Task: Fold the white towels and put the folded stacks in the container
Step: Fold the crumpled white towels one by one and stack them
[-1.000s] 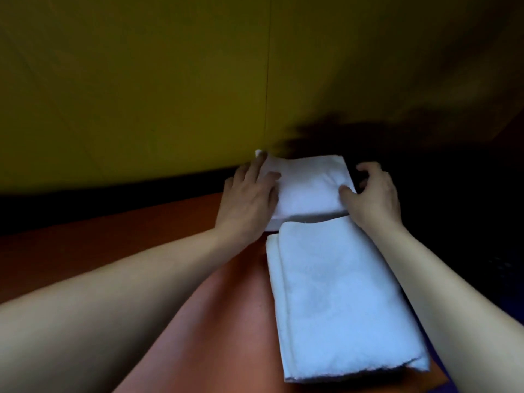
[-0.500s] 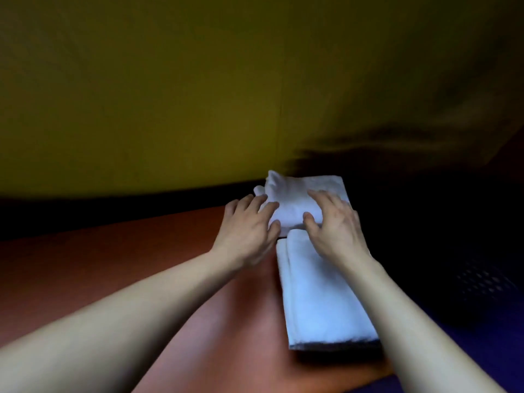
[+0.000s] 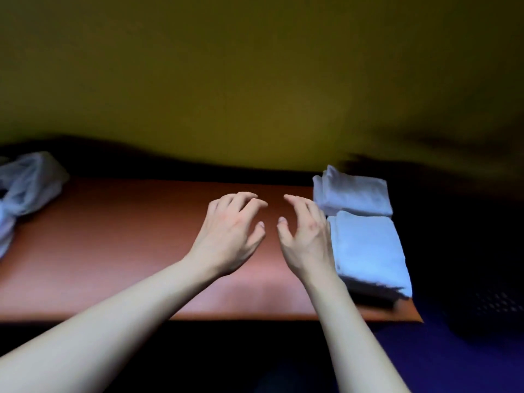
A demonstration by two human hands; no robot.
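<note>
— Orange-brown tabletop (image 3: 119,251) fills the near and middle ground now, with a yellow-green wall (image 3: 255,80) behind it. What has changed for the person?

— Both hands have come off the towels. A moment ago they were pressing and squaring the far folded towel (image 3: 355,195); now the left hand (image 3: 231,236) and the right hand (image 3: 304,239) hover over bare table near the middle, fingers loosely spread and slightly curled, holding nothing.

— And the towels themselves?

— At the right end of the table the near folded towel (image 3: 368,248) lies flat, its near edge close to the table's front edge. The smaller far one sits just beyond it, touching or nearly so. The right hand's outer edge is just beside the near towel; whether it touches cannot be told.

— Anything left to fold?

— The view has swung left, and a crumpled pale cloth (image 3: 27,185) now shows at the far left of the table, well apart from both hands. It looks like the next towel.

— The container?

— Not clearly visible. A dark shape (image 3: 487,304) at the near right is too dim to identify. So, judging from this, two towels are folded, none is stowed, and reaching left seems the likely next step.
</note>
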